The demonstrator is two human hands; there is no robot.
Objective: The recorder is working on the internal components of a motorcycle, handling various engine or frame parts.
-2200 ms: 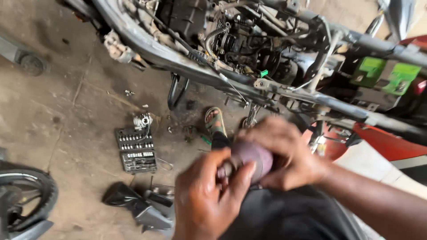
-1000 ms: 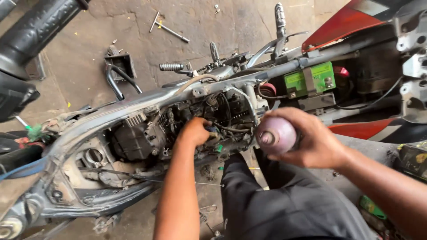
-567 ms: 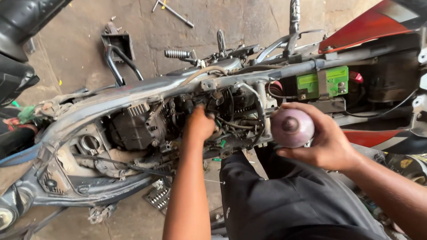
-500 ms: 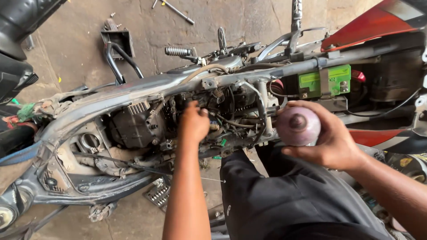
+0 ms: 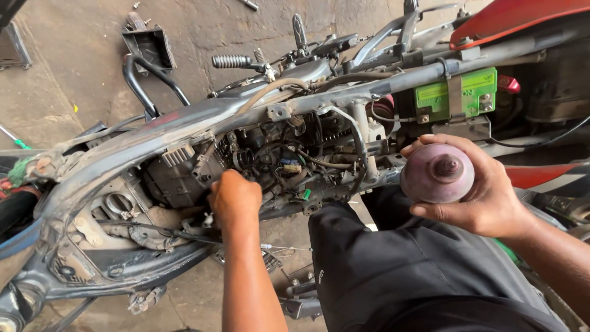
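Observation:
A stripped motorcycle frame [image 5: 184, 126] lies across the view with its engine [image 5: 276, 160] and wiring exposed. My left hand [image 5: 235, 198] reaches into the engine bay, fingers curled against parts beside the cylinder; what it grips is hidden. My right hand [image 5: 485, 193] holds a rounded, dull purple metal part [image 5: 437, 173] with a central stub, just right of the engine and above my dark trousers [image 5: 418, 270].
A green battery [image 5: 456, 93] sits in the frame at upper right, below a red body panel [image 5: 516, 18]. A footpeg [image 5: 232, 61] and a black bracket [image 5: 147, 46] stand behind. Loose parts lie on the concrete floor [image 5: 55, 80]. A tyre edge [image 5: 9, 215] is at left.
The view swung from the floor with a socket set up to the engine. My left hand left the purple part and went into the engine bay; my right hand kept the part, moving it right.

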